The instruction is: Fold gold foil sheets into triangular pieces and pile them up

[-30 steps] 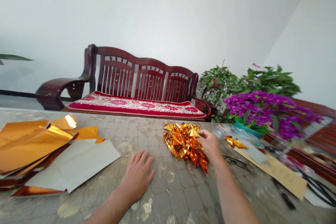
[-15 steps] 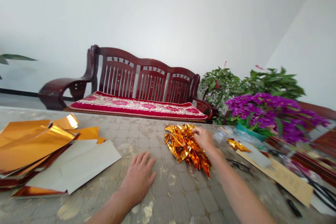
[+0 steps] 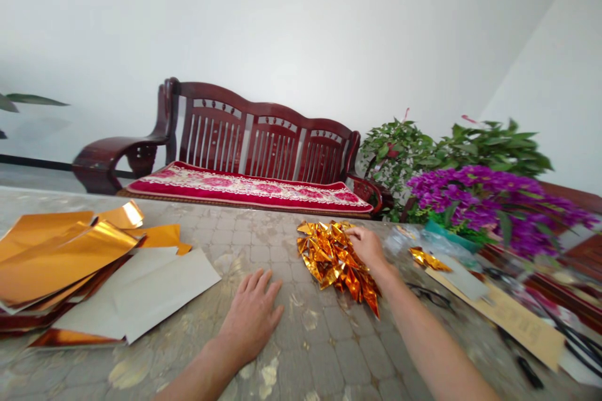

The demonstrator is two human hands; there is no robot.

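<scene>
My left hand (image 3: 254,313) lies flat on the patterned tablecloth (image 3: 301,382), fingers stretched out and holding nothing. To its right is a heap of folded gold foil paper pieces (image 3: 333,257), shiny and pointed. At the heap's right edge is my right hand (image 3: 367,246), its fingers curled and pinching at one of the foil pieces; the fingertips are partly hidden. On the left side of the table, loose sheets of gold foil paper (image 3: 61,250) are stacked, and some sheets (image 3: 164,288) show their pale grey backs.
Beyond the table stands a dark wooden bench (image 3: 263,138) with a red cushion (image 3: 254,188). On the right are purple flowers (image 3: 484,200), a small gold foil piece (image 3: 429,259), a tan cardboard strip (image 3: 512,319), glasses (image 3: 430,294) and a black object (image 3: 529,371).
The view has shifted slightly, so everything sits a little further right. Both hands stay in nearly the same places, the right one still at the foil heap.
</scene>
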